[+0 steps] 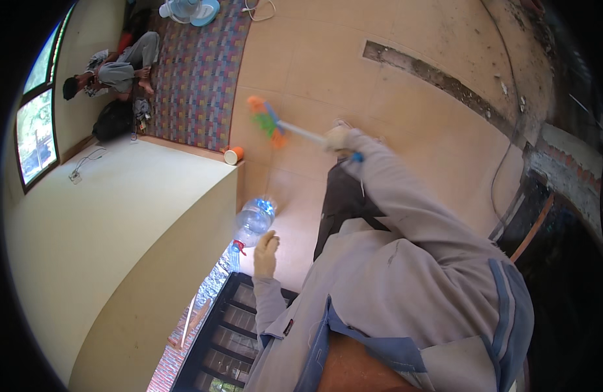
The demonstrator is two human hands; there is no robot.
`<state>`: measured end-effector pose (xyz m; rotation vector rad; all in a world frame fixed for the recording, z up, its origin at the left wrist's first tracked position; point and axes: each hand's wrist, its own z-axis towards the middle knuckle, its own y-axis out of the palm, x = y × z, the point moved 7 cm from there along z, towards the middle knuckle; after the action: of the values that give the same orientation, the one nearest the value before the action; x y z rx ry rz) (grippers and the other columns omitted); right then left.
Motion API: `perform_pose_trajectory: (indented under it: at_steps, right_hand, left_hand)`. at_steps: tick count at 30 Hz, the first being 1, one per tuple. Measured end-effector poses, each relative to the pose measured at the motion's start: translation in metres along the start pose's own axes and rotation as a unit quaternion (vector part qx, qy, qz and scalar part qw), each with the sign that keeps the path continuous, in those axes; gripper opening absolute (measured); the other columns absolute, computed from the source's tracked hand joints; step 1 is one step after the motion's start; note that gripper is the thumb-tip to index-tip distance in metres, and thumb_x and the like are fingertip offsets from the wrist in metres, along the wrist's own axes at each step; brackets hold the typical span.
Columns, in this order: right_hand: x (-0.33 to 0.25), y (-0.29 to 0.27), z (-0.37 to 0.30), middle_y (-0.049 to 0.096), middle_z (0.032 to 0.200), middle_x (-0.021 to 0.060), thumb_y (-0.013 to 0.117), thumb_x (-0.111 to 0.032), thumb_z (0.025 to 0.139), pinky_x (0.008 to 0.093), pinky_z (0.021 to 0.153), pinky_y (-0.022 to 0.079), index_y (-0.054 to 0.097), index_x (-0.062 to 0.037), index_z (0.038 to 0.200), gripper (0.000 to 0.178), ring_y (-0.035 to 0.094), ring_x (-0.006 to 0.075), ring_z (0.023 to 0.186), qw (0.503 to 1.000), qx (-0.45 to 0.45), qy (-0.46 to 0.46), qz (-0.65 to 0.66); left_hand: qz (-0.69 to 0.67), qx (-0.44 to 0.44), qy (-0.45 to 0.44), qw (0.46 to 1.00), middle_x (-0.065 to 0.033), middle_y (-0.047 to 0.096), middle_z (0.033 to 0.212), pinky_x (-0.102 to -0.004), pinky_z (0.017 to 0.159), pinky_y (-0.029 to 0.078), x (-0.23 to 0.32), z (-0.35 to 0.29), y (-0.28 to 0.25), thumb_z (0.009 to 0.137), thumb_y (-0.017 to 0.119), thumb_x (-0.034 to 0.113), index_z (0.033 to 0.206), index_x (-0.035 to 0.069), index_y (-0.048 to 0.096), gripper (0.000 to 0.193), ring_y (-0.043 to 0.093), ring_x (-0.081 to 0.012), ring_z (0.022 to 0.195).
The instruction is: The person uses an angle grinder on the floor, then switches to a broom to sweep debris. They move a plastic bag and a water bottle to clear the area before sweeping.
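My right hand (pixel 339 139), in a pale glove, is closed around the light shaft of a brush (pixel 304 132). Its bristle head (pixel 269 121) is orange, green and blue, slightly blurred, and held out to the left over the tiles. A blue handle end (pixel 357 157) shows beside my wrist. My left hand (pixel 265 255), gloved too, hangs with its fingers extended and nothing visible in them. Just past its fingertips lies a large clear plastic bottle (pixel 254 217). A smaller bluish bottle (pixel 235 258) and a bit of red are close by.
A low pale wall (pixel 138 176) runs along the left, with an orange cup (pixel 233 155) by its corner. Beyond, a person (pixel 122 65) sits next to a patterned mat (pixel 193 78). Black bars (pixel 229 333) stand lower left. A dirty strip (pixel 438 78) and a cable (pixel 515 98) cross the floor right.
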<state>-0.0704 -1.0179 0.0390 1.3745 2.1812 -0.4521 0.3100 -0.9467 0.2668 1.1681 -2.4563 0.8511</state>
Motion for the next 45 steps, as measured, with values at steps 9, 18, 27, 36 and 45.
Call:
perform_pose_trajectory:
  at_steps: [9,18,27,36,45]
  right_hand:
    - [0.239,-0.208,-0.32,0.058,0.064,0.0044,0.06,-0.007,0.081,0.0344,0.039,0.045,0.071,-0.006,0.112,0.033,0.052,0.0157,0.046,0.907,0.324,0.226,0.144]
    - [0.05,-0.135,-0.335,0.05,0.064,0.0002,0.063,-0.01,0.079,0.0305,0.036,0.042,0.068,-0.0071,0.116,0.038,0.047,0.0109,0.044,0.939,0.235,0.075,0.239]
    - [-0.205,-0.132,0.055,0.057,0.067,-0.0017,0.068,-0.015,0.088,0.0292,0.043,0.041,0.071,-0.0047,0.111,0.025,0.053,0.0095,0.053,0.954,0.032,0.003,0.299]
    - [-0.035,-0.319,-0.112,0.049,0.061,-0.004,0.065,-0.009,0.087,0.0263,0.037,0.04,0.062,-0.0043,0.108,0.022,0.044,0.0059,0.044,0.875,0.291,0.162,0.351]
    - [-0.175,-0.4,-0.136,0.052,0.069,-0.003,0.059,-0.007,0.085,0.0236,0.036,0.04,0.059,-0.0027,0.132,0.047,0.045,0.0051,0.045,0.831,0.322,-0.021,0.453]
  left_hand:
    - [-0.051,-0.011,-0.101,0.994,-0.0091,0.07,0.099,-0.0264,0.077,0.05,-0.114,-0.004,0.005,0.093,0.062,0.019,0.127,-0.003,0.064,0.041,0.062,-0.0134,0.086]
    - [0.155,-0.14,-0.029,0.977,-0.0174,0.072,0.117,-0.0341,0.093,0.052,-0.065,0.083,0.005,0.091,0.062,0.028,0.124,-0.003,0.067,0.045,0.067,-0.0237,0.106]
    - [0.144,-0.011,0.153,0.978,-0.009,0.07,0.105,-0.0279,0.086,0.05,0.232,0.258,-0.129,0.094,0.061,0.014,0.121,-0.003,0.067,0.033,0.064,-0.013,0.095]
    - [-0.05,-0.043,0.098,0.993,-0.0098,0.07,0.103,-0.0279,0.079,0.051,0.295,0.352,-0.189,0.095,0.06,0.013,0.128,-0.005,0.061,0.038,0.064,-0.0142,0.087]
    - [0.157,-0.159,-0.028,0.974,-0.0153,0.071,0.104,-0.0333,0.085,0.053,0.267,0.376,-0.114,0.087,0.064,0.021,0.123,-0.003,0.066,0.043,0.068,-0.023,0.096]
